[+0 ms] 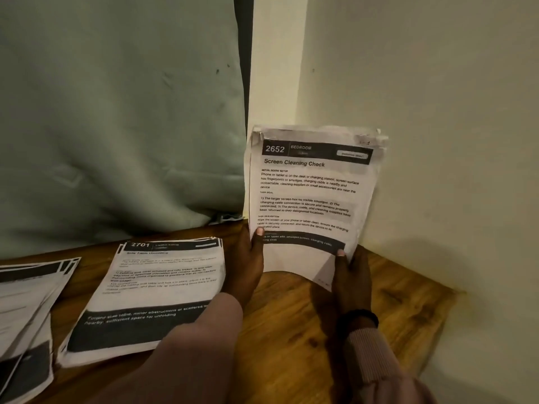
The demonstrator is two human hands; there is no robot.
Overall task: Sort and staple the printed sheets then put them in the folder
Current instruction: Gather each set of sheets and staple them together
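Head view. A thin stack of white printed sheets [312, 196], headed "2652 BEDROOM" and titled "Screen Cleaning Check", is held upright above the brown wooden tabletop [306, 330], its top corners dog-eared and its lower edge curling forward. The left hand [248, 263] grips the stack's lower left edge, thumb on the printed face and the other fingers hidden behind the paper. The right hand [350, 281] grips the lower right corner in the same way, thumb tip on the dark band near the foot of the page; a black wristband [360, 316] and a ribbed pale pink cuff [370, 354] show at that wrist.

A second white printed stack [151, 293], headed "2701", lies flat on the tabletop just left of the left forearm, whose pale pink sleeve [198, 345] overlaps its lower right corner. A third, fanned pile of printed sheets [26, 310] lies at the left edge of the view, cut off by the frame. A pale green fabric [116, 112] hangs behind the table; a cream wall [437, 112] forms the corner on the right.
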